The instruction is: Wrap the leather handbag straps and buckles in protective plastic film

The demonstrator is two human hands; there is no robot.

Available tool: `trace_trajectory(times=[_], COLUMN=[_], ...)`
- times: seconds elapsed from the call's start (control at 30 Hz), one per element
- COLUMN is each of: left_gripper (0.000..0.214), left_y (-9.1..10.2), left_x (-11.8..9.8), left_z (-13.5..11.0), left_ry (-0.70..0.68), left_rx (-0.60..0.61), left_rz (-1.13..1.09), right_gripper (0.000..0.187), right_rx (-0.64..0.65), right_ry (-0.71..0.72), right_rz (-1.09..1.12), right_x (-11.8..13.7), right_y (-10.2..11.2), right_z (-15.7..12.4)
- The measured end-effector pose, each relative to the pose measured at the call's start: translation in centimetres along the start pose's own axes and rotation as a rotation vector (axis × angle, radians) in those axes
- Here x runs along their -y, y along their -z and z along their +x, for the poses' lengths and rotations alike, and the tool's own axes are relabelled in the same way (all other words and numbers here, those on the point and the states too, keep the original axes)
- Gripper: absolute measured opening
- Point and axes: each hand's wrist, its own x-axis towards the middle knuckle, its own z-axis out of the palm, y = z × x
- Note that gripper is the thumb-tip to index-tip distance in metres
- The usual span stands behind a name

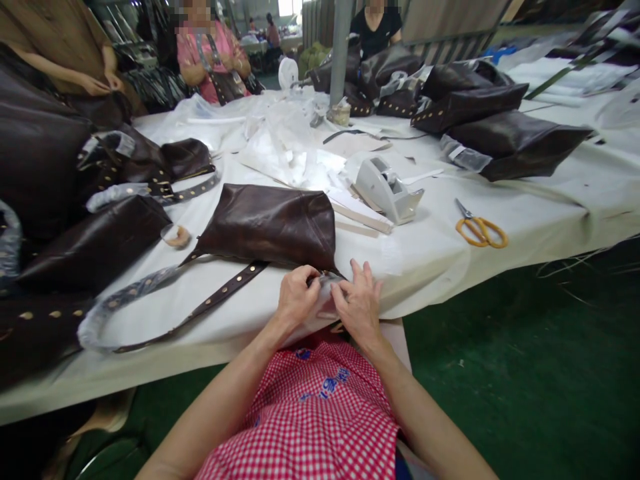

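Observation:
A dark brown leather bag lies on its side at the table's front edge. Its studded strap loops out to the left, with clear plastic wrap around part of it. Below the bag's right end, my left hand is closed, its fingers curled on a dark strap end partly hidden by them. Clear plastic shows between my two hands. My right hand has its fingers spread and stretched out, with the thumb side touching this plastic.
Orange-handled scissors and a grey tape dispenser lie to the right. A small round cup sits left of the bag. More brown bags are piled on both sides. A metal post rises behind; several people stand beyond.

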Motion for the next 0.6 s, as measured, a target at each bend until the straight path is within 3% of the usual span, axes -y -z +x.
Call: trace_trajectory(times=[0.07,0.23,0.33,0.47,0.6], left_gripper=[0.013,0.006,0.012,0.014,0.009], left_y=[-0.2,-0.8,-1.1,-1.2,-1.3], left_x=[0.1,0.3,0.3,0.2,0.3], left_z=[0.1,0.4,0.3,0.1,-0.1], left_ry=[0.081,0.454,0.591,0.554,0.390], left_rx=[0.009,0.033,0.050,0.037,0.007], left_rz=[-0.134,-0.656,-0.802,-0.807,-0.703], right_gripper=[0.025,0.025,0.027,0.022,0.019], right_rx=[-0.039,0.076,0.094,0.047,-0.004], right_ry=[0.012,-0.017,-0.021,0.000,-0.002], right_rz=[-0.057,-0.031,-0.047,-0.073,-0.021], right_x=[-0.1,0.1,0.5,0.8,0.5], right_y=[-0.3,-0.3,-0.1,-0.4,-1.0], right_z=[0.4,1.4,1.7,1.9,1.8])
